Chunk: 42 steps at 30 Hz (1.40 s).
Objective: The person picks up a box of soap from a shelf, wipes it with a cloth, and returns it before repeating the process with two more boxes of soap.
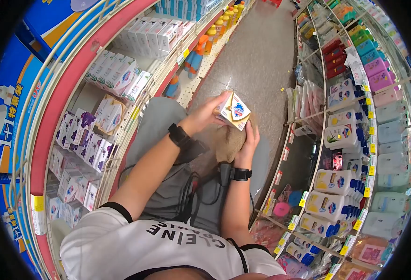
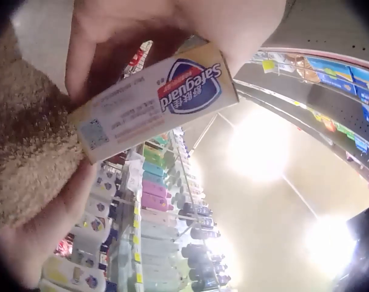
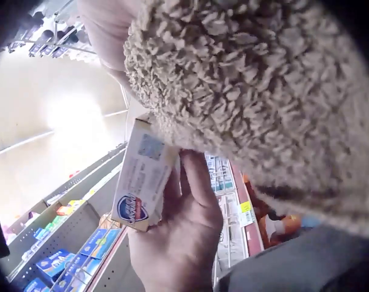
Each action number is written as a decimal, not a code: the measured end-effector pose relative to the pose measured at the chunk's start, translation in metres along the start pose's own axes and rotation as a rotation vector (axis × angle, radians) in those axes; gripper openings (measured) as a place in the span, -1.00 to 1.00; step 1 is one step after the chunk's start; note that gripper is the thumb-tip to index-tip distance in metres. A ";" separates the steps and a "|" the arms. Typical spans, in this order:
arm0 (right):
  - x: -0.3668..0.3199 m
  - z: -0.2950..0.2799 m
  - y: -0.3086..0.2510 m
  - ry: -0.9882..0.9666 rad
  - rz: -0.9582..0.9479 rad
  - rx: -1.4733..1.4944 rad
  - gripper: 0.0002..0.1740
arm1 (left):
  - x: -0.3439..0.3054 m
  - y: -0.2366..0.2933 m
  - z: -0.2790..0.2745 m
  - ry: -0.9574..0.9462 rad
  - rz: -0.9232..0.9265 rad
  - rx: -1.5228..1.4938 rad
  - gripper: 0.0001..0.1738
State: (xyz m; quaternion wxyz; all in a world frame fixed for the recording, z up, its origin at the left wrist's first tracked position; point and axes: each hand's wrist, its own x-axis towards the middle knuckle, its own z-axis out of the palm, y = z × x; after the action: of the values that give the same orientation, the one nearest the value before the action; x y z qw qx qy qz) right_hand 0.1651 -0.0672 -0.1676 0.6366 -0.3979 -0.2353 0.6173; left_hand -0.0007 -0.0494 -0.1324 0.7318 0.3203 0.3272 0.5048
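White T-shirt (image 1: 168, 242) in foreground, a shopper's left hand (image 1: 204, 115) grips a soap box (image 1: 233, 111) while the right hand (image 1: 249, 140) clutches a beige cloth (image 1: 228, 143) against it, between stocked shelves (image 1: 56, 116).

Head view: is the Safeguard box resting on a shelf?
No, the left hand holds the Safeguard box up in the air, and the right hand holds a beige cloth against it.
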 end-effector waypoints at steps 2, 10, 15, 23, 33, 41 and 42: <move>0.001 -0.005 0.002 0.077 0.044 0.093 -0.50 | 0.002 0.001 -0.003 0.077 -0.002 0.115 -0.39; -0.005 0.002 -0.010 -0.053 -0.086 0.041 -0.56 | 0.007 -0.009 -0.005 0.317 0.229 0.234 -0.46; -0.008 0.001 -0.005 -0.019 -0.140 -0.065 -0.59 | 0.014 -0.018 -0.002 0.321 0.399 0.419 -0.53; -0.006 0.000 -0.006 -0.155 -0.075 -0.061 -0.55 | 0.007 -0.006 -0.002 0.392 0.192 0.296 -0.64; -0.004 -0.004 0.000 -0.128 0.049 0.173 -0.48 | 0.014 -0.033 0.002 0.316 0.312 0.702 -0.58; -0.005 0.003 -0.007 -0.090 -0.001 0.104 -0.52 | 0.012 -0.042 -0.002 0.085 0.127 0.596 -0.29; -0.004 0.002 -0.007 -0.085 -0.017 0.097 -0.55 | 0.007 -0.038 0.004 0.055 0.126 0.656 -0.26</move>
State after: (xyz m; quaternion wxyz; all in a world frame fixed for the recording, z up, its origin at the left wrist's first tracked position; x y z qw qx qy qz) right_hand 0.1674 -0.0703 -0.1601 0.6498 -0.3379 -0.2352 0.6390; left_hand 0.0242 -0.0545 -0.1617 0.5478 0.5448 0.4714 0.4253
